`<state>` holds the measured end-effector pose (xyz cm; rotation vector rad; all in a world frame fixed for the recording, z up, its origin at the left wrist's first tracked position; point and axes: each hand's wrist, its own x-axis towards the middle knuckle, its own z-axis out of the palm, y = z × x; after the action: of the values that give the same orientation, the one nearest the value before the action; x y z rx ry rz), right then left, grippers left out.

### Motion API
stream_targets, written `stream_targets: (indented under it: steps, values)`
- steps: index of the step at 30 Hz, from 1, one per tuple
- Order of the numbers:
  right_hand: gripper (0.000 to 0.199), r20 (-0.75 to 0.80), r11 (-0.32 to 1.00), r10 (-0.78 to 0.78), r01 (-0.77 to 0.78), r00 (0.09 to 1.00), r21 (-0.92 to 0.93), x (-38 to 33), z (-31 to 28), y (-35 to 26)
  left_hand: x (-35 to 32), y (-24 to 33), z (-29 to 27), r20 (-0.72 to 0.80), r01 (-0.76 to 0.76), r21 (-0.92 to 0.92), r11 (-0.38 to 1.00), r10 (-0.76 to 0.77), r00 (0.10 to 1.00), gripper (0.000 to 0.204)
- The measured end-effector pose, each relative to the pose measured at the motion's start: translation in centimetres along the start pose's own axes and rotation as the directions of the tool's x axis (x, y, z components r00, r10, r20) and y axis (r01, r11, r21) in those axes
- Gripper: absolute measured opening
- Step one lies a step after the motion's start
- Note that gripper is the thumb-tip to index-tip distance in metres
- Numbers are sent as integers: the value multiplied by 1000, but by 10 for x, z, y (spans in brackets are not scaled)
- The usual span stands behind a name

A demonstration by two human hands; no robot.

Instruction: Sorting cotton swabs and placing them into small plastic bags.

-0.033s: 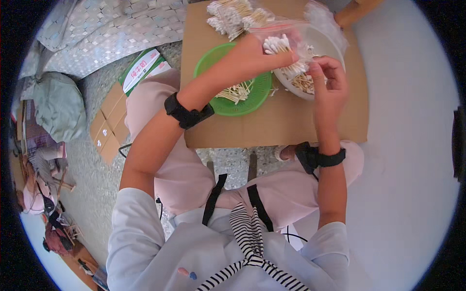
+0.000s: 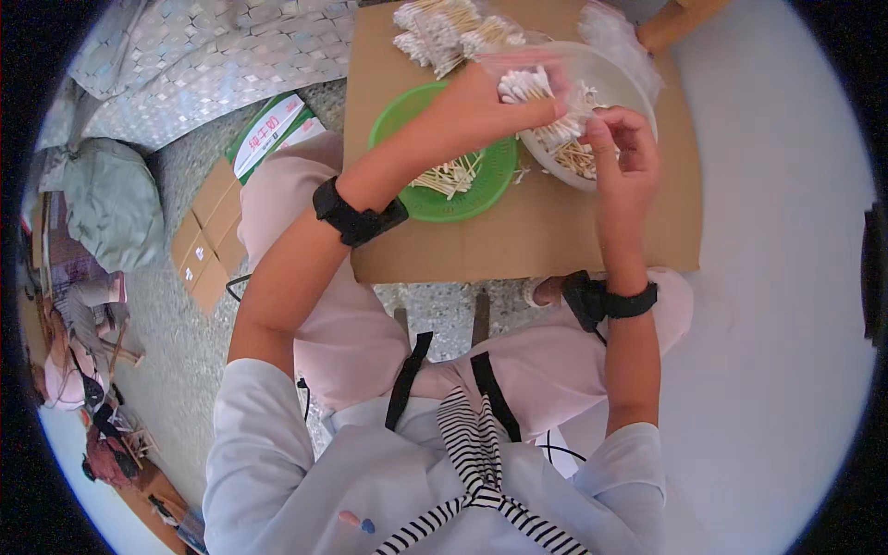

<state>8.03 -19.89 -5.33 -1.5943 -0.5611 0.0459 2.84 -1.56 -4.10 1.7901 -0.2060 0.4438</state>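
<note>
My left hand (image 2: 499, 106) grips a clear zip bag of cotton swabs (image 2: 527, 86), their white tips bunched together inside. Thumb and fingers of my right hand (image 2: 631, 162) pinch at the right side of this bag. Both hands are above the rim of a white bowl (image 2: 640, 102), where loose cotton swabs (image 2: 578, 162) lie. Left of it, partly under my left forearm, stands a green plastic basket (image 2: 504, 180) with more loose swabs (image 2: 450, 176) in it.
Filled bags of swabs (image 2: 449, 32) are piled at the far edge of the cardboard tabletop (image 2: 555, 240). At the far right another person's hand (image 2: 659, 35) is beside clear plastic bags (image 2: 615, 42). A pale wall (image 2: 777, 231) borders the right side.
The bag in my left hand has shifted very slightly, its top edge tilting. Both hands stay nearly in the same place.
</note>
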Motion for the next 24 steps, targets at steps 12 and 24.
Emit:
stream_targets:
  steps: [12,24]
  values:
    - [43,160,950,14,-63,987,306,-10,5,-19,-1,22,4,-67,94,-159,983,-106,992,26]
    - [74,168,181,392,-255,904,950,-153,74,-61,-168,56,14,152,237,-104,966,-220,964,36]
